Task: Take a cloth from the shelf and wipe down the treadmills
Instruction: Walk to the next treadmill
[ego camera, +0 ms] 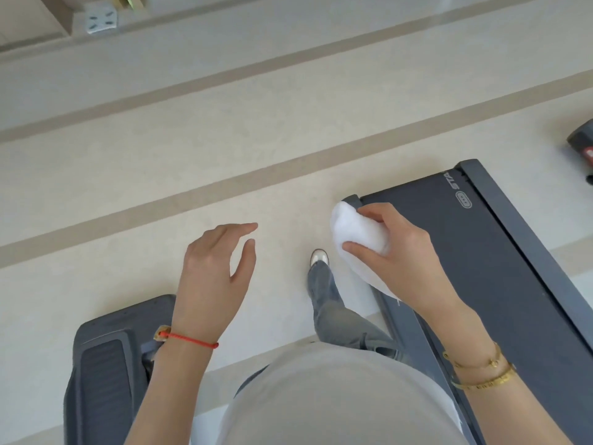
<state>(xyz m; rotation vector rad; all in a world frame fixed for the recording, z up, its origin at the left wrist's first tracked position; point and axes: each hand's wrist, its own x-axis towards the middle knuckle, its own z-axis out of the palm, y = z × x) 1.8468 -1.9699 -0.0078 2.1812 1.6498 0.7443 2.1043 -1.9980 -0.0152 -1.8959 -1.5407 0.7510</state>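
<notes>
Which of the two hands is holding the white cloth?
The right hand grips the bunched white cloth, at the end of the dark treadmill. The left hand holds nothing; its fingers are relaxed above the floor.

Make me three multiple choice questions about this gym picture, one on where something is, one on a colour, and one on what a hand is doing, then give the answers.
1. Where is the treadmill with the dark belt?
A. On the person's right
B. On the person's left
C. Against the far wall

2. What colour is the cord bracelet on the left wrist?
A. Blue
B. Red
C. Green

3. What is the right hand doing?
A. Hanging with nothing in it
B. Pressing flat on the floor
C. Gripping a white cloth

Answers:
1 A, its belt and side rails run along the right of the view.
2 B, a red cord circles that wrist.
3 C, thumb and fingers curl round the bunched cloth at the treadmill's corner, while the left hand holds nothing.
</notes>
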